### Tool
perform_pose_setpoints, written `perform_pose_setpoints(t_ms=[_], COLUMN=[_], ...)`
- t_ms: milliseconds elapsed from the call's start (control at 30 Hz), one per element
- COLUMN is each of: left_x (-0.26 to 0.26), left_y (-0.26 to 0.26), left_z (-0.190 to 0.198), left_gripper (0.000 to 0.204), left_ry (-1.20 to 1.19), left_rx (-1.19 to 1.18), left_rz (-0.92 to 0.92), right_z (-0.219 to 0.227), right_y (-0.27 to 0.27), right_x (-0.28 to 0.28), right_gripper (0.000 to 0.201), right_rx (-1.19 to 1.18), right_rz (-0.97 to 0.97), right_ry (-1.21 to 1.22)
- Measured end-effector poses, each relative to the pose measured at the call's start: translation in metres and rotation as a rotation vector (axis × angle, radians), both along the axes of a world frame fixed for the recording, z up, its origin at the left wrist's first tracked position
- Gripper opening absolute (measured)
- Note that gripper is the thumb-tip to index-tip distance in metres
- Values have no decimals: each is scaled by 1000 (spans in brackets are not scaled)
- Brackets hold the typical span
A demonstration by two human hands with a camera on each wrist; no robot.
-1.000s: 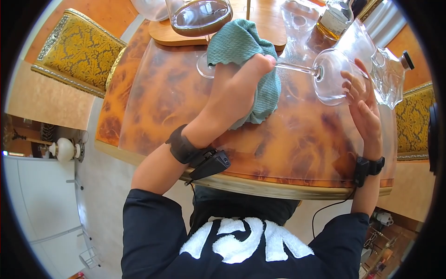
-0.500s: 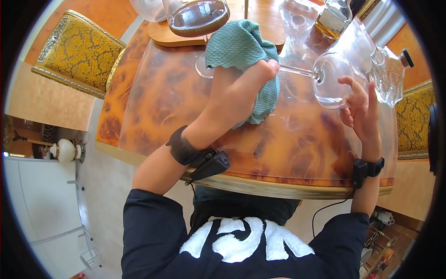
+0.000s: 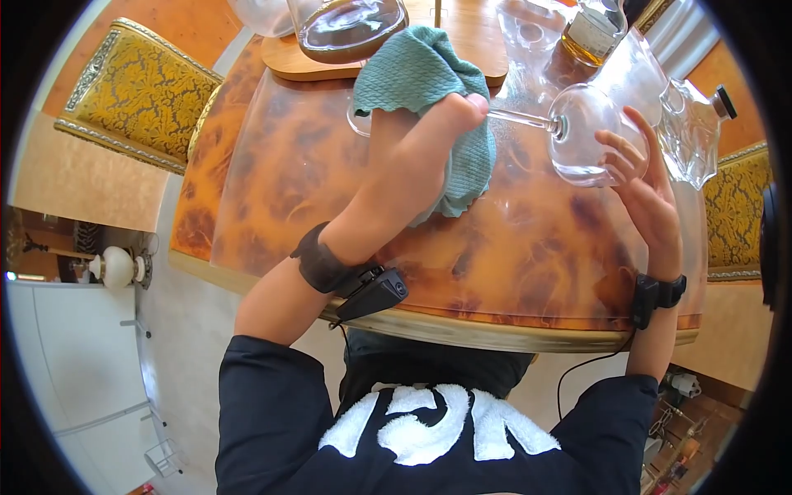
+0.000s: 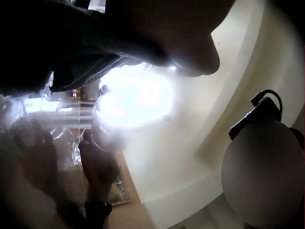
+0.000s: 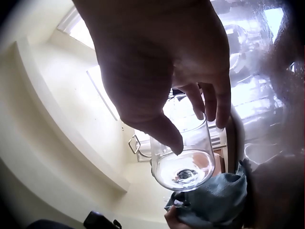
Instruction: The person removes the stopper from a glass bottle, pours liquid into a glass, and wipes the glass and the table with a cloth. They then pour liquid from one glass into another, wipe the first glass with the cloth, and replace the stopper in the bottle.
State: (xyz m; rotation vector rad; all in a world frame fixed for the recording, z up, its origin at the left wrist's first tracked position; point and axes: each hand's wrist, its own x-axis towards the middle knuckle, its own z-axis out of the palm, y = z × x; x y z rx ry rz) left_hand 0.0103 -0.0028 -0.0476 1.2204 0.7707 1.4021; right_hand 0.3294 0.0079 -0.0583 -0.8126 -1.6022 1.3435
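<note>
A teal cloth [image 3: 421, 70] is bunched in my left hand [image 3: 412, 165], gripped around the foot end of a clear wine glass [image 3: 577, 136]. The glass lies sideways above the table, its stem coming out of the cloth by my thumb and its bowl facing right. The cloth hides the foot. At the bowl, my right hand [image 3: 652, 202] holds the rim side; the right wrist view has the thumb on one side of the bowl [image 5: 183, 167] and the fingers across from it. Glare and shadow obscure much of the left wrist view.
Behind my left hand stands a stemmed glass of dark liquid [image 3: 351, 33], near a wooden board [image 3: 289, 68]. A bottle with amber liquid [image 3: 586, 41] is at the back right. A faceted clear decanter with a black stopper [image 3: 693, 153] stands close beyond my right hand.
My right fingers drew back from the bowl half a second ago and now spread around it again. The left hand, cloth and glass have shifted slightly left.
</note>
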Motion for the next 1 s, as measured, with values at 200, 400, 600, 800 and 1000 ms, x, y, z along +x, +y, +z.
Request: perform_pose_setpoints(t_ms=[200,400,600,800,1000], left_x=[12,9,4,3,11], left_y=[-8,-12,-7,-4,-10], left_z=[4,0,6,-1,2], left_gripper=[13,16,15,23,19], left_ry=[-63,-45,-95,36,-88], left_rx=[22,23,27,44,33], left_rz=[-4,-73,-21,6,-50], right_z=[0,-5,-8,-2,3], right_y=[2,6,3,-2,1], right_x=[6,19,0,-7,5], right_gripper=[83,86,88,85,84], right_rx=[-353,-399,164,70,-295], right_rz=[36,114,-56,-77,64], right_ry=[125,75,1,2,46])
